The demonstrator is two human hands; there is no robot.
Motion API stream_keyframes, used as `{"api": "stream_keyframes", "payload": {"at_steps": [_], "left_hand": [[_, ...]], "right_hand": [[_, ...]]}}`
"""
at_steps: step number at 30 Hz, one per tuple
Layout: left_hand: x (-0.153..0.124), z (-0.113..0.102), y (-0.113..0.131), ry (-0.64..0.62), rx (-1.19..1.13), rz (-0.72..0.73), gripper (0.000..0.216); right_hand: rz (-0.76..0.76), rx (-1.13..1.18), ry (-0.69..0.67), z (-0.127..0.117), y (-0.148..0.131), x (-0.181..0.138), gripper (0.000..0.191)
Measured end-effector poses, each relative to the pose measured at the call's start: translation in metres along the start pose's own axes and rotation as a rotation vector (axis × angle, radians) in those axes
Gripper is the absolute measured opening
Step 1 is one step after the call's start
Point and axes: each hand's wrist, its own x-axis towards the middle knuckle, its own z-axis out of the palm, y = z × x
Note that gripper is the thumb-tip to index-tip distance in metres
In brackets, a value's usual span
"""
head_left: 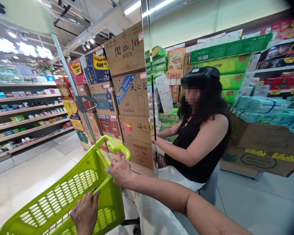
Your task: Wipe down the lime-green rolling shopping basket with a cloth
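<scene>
A lime-green plastic shopping basket (pixel 63 195) is tilted in front of me, its mesh side facing up. My left hand (pixel 85 213) grips its lower rim, fingers curled over the edge. My right hand (pixel 120 170) reaches in from the right on a bare arm and closes on the upper rim, just below the basket's folded green handle (pixel 115 145).
Stacked cardboard cartons (pixel 127 98) stand right behind the basket. Beside them, a mirrored pillar (pixel 149 98) shows a person in a black top and white trousers. Stocked shelves (pixel 26 114) run along the left, with tissue packs (pixel 259 107) on the right and tiled floor (pixel 26 176) at lower left.
</scene>
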Motion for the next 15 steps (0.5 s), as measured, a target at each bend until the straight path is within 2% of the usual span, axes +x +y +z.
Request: {"api": "stream_keyframes", "payload": {"at_steps": [7, 12, 15], "left_hand": [[-0.004, 0.007, -0.005, 0.022, 0.002, 0.021, 0.026], [-0.012, 0.005, -0.002, 0.028, -0.005, 0.020, 0.025], [-0.020, 0.001, 0.001, 0.013, -0.038, 0.014, 0.025]], "right_hand": [[-0.004, -0.004, 0.020, 0.007, -0.001, -0.001, 0.024], [-0.005, 0.028, -0.046, 0.008, 0.007, 0.000, 0.037], [-0.021, 0.078, -0.067, 0.011, 0.016, 0.008, 0.035]]}}
